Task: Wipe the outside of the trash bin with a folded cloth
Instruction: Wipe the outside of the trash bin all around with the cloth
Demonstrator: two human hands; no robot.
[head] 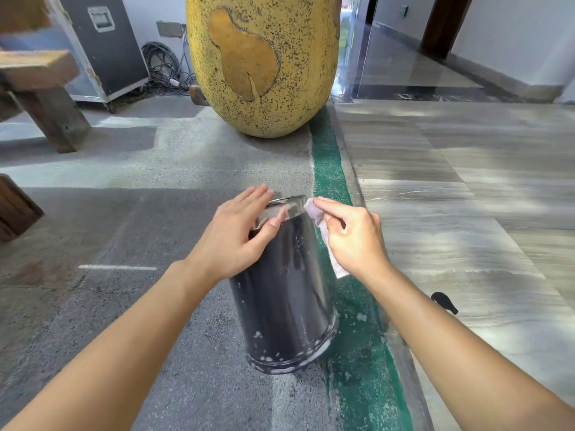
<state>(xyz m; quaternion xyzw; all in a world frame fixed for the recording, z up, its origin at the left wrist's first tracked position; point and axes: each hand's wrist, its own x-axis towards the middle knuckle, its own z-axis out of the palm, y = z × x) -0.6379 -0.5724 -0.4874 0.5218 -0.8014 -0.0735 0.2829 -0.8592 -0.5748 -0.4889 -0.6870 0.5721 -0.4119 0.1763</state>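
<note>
The black trash bin stands on the rough grey floor, right at the edge of a green strip; it has a shiny silver band at the top and white spots near the bottom rim. The left hand rests on the top of the bin with its fingers straight and flat, and its thumb lies on the silver band. The right hand pinches a pale folded cloth and holds it against the right side of the bin, up by the band.

Past the green strip, on the right, the floor is smooth grey stone with stripes and patches of light; a small black thing lies on it. Behind the bin sits a big yellow pot with dark speckles and a brown patch. To the left are a black case with metal edges, a tangle of cables and a wooden bench; far right, a shiny hallway floor leads away.
</note>
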